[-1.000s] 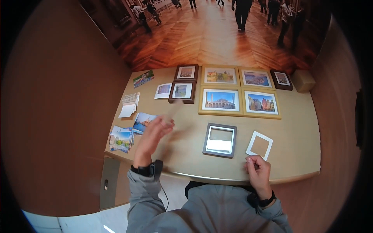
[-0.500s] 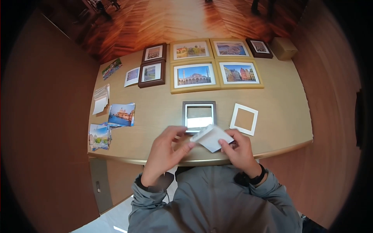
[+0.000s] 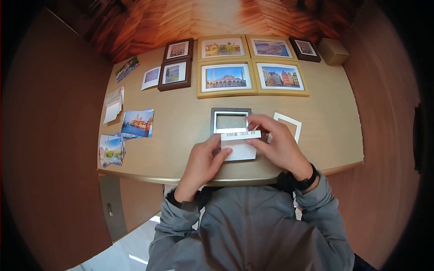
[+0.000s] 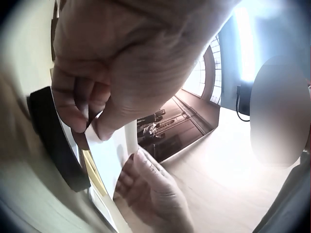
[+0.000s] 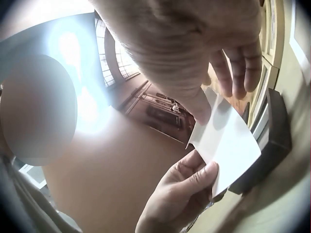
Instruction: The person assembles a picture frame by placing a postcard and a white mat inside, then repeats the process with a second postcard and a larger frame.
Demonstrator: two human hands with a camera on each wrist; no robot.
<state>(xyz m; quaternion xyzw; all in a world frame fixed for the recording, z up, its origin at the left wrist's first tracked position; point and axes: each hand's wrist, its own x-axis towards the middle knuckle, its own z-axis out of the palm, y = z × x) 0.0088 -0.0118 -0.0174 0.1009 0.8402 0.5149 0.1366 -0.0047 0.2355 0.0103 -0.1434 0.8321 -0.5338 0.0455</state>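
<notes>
Both hands hold a folded white card (image 3: 239,151) over the near part of a dark square frame (image 3: 231,110); its upper flap carries the printed words "AS YOU WISH". The left hand (image 3: 201,165) pinches the card's left side, thumb on top. At the flap's right end is the right hand (image 3: 280,144), thumb against the card and forefinger raised behind it. In the right wrist view the card (image 5: 228,145) is bent along a crease, with the left hand (image 5: 180,194) gripping its lower edge. A white square mat (image 3: 296,124) lies partly behind the right hand.
Gold frames (image 3: 228,93) and dark brown frames (image 3: 175,86) with pictures line the back of the table (image 3: 172,135). A box (image 3: 333,52) stands at the back right. Loose photos (image 3: 138,123), more prints (image 3: 110,149) and a stack of white cards (image 3: 112,111) lie at the left.
The card has moved slightly left and now faces the head camera with its lettered flap showing. The left hand has taken hold of its left side; the right hand has shifted up.
</notes>
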